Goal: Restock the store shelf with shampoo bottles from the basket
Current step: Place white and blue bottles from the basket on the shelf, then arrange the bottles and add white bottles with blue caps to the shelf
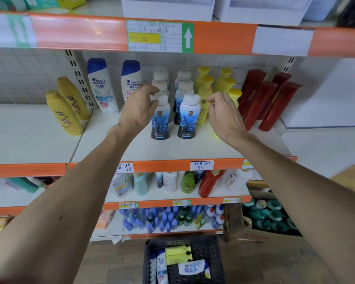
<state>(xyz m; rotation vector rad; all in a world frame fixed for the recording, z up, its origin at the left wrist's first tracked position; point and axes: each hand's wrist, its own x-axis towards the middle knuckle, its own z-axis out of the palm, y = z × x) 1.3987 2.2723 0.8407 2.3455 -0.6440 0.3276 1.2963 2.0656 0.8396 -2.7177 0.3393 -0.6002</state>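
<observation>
Rows of shampoo bottles stand on the middle shelf [193,149]. My left hand [138,108] hovers with loosely curled fingers just beside the cap of the front left blue-and-white bottle [161,121] and holds nothing. My right hand [223,115] is curled in front of a yellow bottle [235,95], hiding its body, so a grip cannot be made out. A second front blue-and-white bottle [188,117] stands free between my hands. On the floor below, the black basket [215,255] holds two yellow bottles [177,254] and some Head & Shoulders bottles [193,267].
Two Head & Shoulders bottles [103,87] and gold bottles [64,113] stand to the left, red bottles [271,101] to the right. The upper shelf edge [80,33] overhangs close above. Lower shelves hold mixed bottles, and a carton of teal bottles [271,216] sits at lower right.
</observation>
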